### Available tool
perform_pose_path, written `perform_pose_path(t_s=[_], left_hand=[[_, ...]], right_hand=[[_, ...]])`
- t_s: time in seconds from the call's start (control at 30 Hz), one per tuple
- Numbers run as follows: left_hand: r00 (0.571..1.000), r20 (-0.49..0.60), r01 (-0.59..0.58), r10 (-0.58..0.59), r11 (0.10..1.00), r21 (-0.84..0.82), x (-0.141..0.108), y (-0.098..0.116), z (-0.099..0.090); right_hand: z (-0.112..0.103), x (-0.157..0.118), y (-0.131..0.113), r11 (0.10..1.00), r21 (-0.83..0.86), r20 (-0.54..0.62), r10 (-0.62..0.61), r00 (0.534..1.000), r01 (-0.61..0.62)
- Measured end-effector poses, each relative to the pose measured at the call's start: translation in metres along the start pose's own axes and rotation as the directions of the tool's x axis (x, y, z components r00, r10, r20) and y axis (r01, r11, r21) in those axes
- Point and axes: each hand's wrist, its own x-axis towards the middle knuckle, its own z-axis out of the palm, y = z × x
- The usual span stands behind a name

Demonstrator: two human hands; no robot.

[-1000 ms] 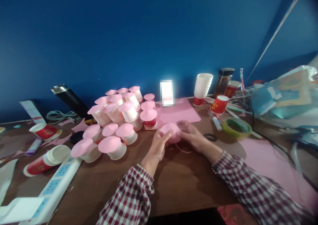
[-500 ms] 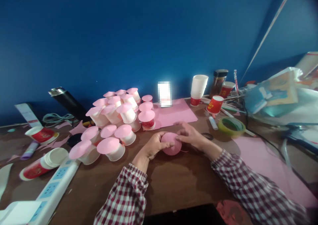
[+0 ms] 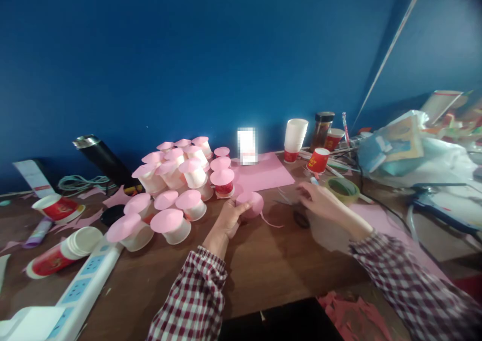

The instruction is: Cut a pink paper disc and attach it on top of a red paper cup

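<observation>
One pink paper disc (image 3: 255, 205): above the counter (image 3: 263, 273), roughly round with no clear long axis; a thin paper strip (image 3: 271, 224) curls rightward from its edge.
Left hand (image 3: 227, 219): nearer to the disc; thumb and fingers pinch its left edge, the thumb on top.
Right hand (image 3: 319, 199): well apart, off to the disc's right; its fingers look loosely bent, but from here I cannot tell whether they grip anything.
Scissors (image 3: 301, 219): dark handle loops just beside the right hand, on its near-left side; the blades seem to point away and leftward, though blurred.
Pink sheet (image 3: 263, 174): flat on the counter, beyond the disc.
Pink-topped cups (image 3: 176, 233): grouped left of the left hand.
</observation>
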Motion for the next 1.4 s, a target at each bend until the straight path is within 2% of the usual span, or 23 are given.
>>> perform_pose_path(t_s=[0.1,0.17,0.3,0.43,0.63,0.77,0.83,0.9,1.0,1.07,1.13,1.3,1.4], left_hand=[[1.0,-0.011,-0.012,0.012,1.0,-0.001,0.0,0.0,0.001],[1.0,-0.01,-0.006,0.006,1.0,0.011,-0.002,-0.001,0.002],[1.0,0.002,0.007,-0.007,1.0,0.029,-0.005,-0.004,0.001],[1.0,0.011,0.002,-0.002,1.0,0.019,-0.004,-0.005,0.0],[1.0,-0.009,0.001,-0.001,1.0,0.006,-0.003,-0.004,0.002],[1.0,0.001,0.006,-0.006,1.0,0.004,-0.004,-0.004,0.002],[1.0,0.001,0.009,-0.009,1.0,-0.003,-0.004,-0.003,0.002],[1.0,-0.003,0.003,-0.003,1.0,-0.011,-0.004,-0.002,0.002],[1.0,0.0,-0.023,0.023,1.0,-0.01,-0.003,-0.002,0.0],[1.0,0.004,-0.03,0.03,1.0,-0.006,-0.002,-0.002,0.0],[1.0,-0.001,-0.02,0.02,1.0,-0.01,-0.002,-0.002,0.0],[0.999,-0.051,0.005,-0.007,0.999,-0.048,-0.003,0.0,0.001],[0.997,-0.047,-0.057,0.056,0.998,-0.022,-0.003,0.004,-0.003]], right_hand=[[-0.003,-0.017,0.006,0.956,-0.29,0.11,-0.012,0.994,0.043],[-0.001,-0.026,0.0,0.926,-0.368,0.128,-0.037,0.991,0.083],[0.003,-0.035,-0.02,0.88,-0.469,0.107,-0.026,0.994,0.074],[0.004,-0.036,-0.021,0.884,-0.453,0.16,-0.049,0.986,0.118],[0.007,-0.037,0.007,0.925,-0.32,0.14,-0.169,0.976,0.206],[0.008,-0.039,0.016,0.934,-0.326,0.171,-0.098,0.98,0.15],[0.007,-0.037,0.019,0.939,-0.324,0.148,-0.073,0.986,0.118],[0.005,-0.035,0.02,0.963,-0.257,0.106,-0.052,0.993,0.078],[0.002,-0.027,0.009,0.997,0.053,0.1,-0.059,0.993,0.053],[0.003,-0.021,-0.006,0.947,0.315,0.154,-0.113,0.982,0.06],[0.008,-0.011,-0.023,0.863,0.502,0.174,-0.16,0.972,0.052],[0.028,0.018,-0.052,0.725,0.689,0.115,-0.138,0.984,0.021],[0.037,0.027,-0.054,0.691,0.723,0.119,-0.145,0.982,0.015]])
